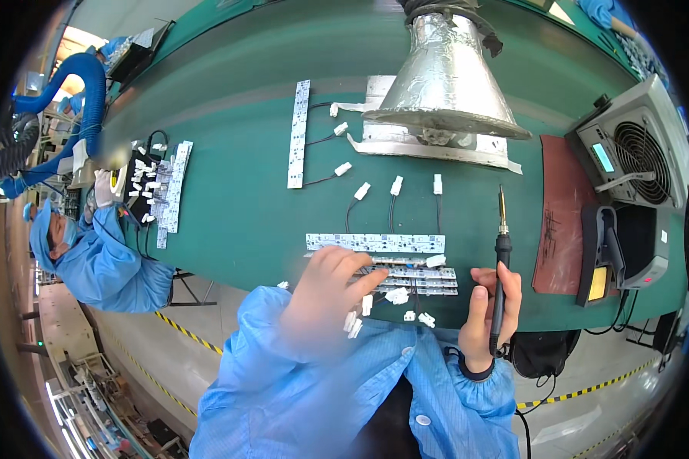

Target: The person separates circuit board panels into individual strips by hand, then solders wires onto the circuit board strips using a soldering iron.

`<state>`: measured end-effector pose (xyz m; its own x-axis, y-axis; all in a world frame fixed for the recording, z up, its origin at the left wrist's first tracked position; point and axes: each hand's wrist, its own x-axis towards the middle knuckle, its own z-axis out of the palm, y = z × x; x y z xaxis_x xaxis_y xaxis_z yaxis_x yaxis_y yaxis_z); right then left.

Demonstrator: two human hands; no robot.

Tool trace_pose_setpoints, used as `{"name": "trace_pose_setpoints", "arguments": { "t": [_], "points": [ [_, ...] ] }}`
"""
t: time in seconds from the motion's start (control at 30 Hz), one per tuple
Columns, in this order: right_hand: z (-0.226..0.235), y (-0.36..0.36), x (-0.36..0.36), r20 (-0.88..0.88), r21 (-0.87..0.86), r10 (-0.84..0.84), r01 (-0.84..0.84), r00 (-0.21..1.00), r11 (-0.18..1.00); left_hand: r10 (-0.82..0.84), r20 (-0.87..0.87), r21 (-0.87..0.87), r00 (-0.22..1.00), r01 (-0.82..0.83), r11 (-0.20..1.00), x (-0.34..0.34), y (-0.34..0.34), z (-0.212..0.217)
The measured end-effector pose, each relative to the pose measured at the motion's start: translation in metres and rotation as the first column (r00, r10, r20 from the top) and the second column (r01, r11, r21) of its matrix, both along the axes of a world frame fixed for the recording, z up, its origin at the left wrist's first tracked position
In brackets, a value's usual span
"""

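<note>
My right hand [484, 312] is closed round the dark handle of a soldering iron [501, 256], held upright with its metal tip pointing away from me. My left hand [321, 294], partly blurred, reaches over a group of white LED circuit board strips [429, 282] at the near edge of the table. Its thumb and fingers grip the left part of one circuit board strip [406, 261]. White connectors [396, 296] on short dark wires hang toward me from these strips. Just beyond lies another strip [375, 243], its wires and connectors [396, 186] pointing away.
A foil-covered fume hood [444, 76] stands at the back. Another strip [298, 134] lies left of it. At right are a fan unit [628, 153], a reddish-brown mat [559, 222] and an iron stand [624, 252]. A co-worker [107, 256] sits at left near more strips [177, 187].
</note>
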<state>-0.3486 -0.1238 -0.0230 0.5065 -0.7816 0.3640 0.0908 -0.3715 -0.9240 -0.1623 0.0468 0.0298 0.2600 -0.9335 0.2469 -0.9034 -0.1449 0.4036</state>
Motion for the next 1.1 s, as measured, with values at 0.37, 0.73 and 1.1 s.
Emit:
{"name": "trace_pose_setpoints", "arguments": {
  "t": [0.37, 0.73, 1.1],
  "points": [
    [0.000, 0.002, -0.004, 0.028, 0.134, -0.106, 0.102, 0.994, 0.986, -0.203, 0.013, -0.050, 0.979, 0.204, 0.978, -0.039, -0.021, -0.020],
    [0.002, -0.002, -0.001, -0.013, 0.076, -0.053, 0.054, 0.999, 0.996, -0.154, -0.350, -0.122, 0.924, 0.118, 0.986, 0.035, 0.036, -0.007],
    [-0.002, 0.002, -0.004, 0.068, 0.130, -0.114, 0.105, 0.991, 0.986, 0.141, -0.110, 0.244, 0.984, -0.110, 0.964, 0.068, -0.001, 0.015]
  ]
}}
